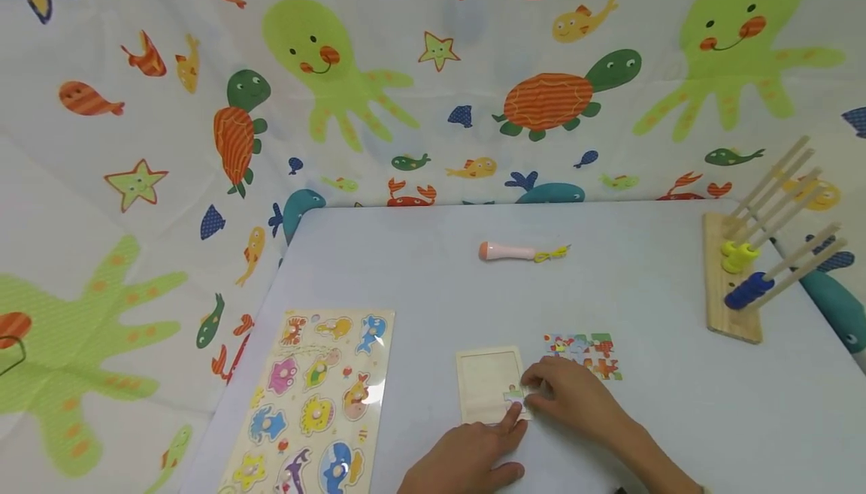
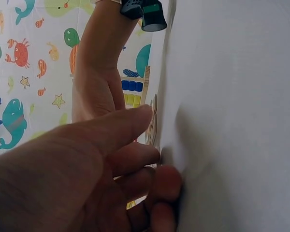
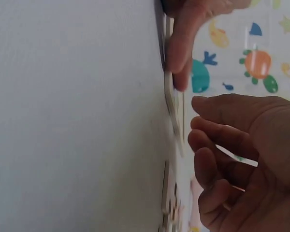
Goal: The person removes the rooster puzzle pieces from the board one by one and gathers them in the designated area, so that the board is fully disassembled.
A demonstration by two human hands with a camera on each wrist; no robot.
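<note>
A small wooden puzzle tray (image 1: 482, 374) lies on the white table in the head view. One printed jigsaw piece (image 1: 512, 395) sits near its lower right corner. My left hand (image 1: 473, 455) comes from below, its extended index finger touching the piece at the tray's corner. To the right, my right hand (image 1: 575, 400) has its fingertips at the tray's right edge. In the right wrist view the fingers of this hand (image 3: 246, 154) are loosely bent, with a gap before the tray's edge (image 3: 172, 104) and nothing between them. Several printed jigsaw pieces (image 1: 604, 347) lie beyond the right hand, partly covered by it.
A board of sea-animal knob puzzles (image 1: 361, 434) lies on the left. Farther back is a pink toy microphone (image 1: 510, 252) with a yellow cord. A wooden peg stand (image 1: 717, 283) with yellow and blue beads is at the right. A sea-animal curtain (image 1: 433, 156) hangs behind the table.
</note>
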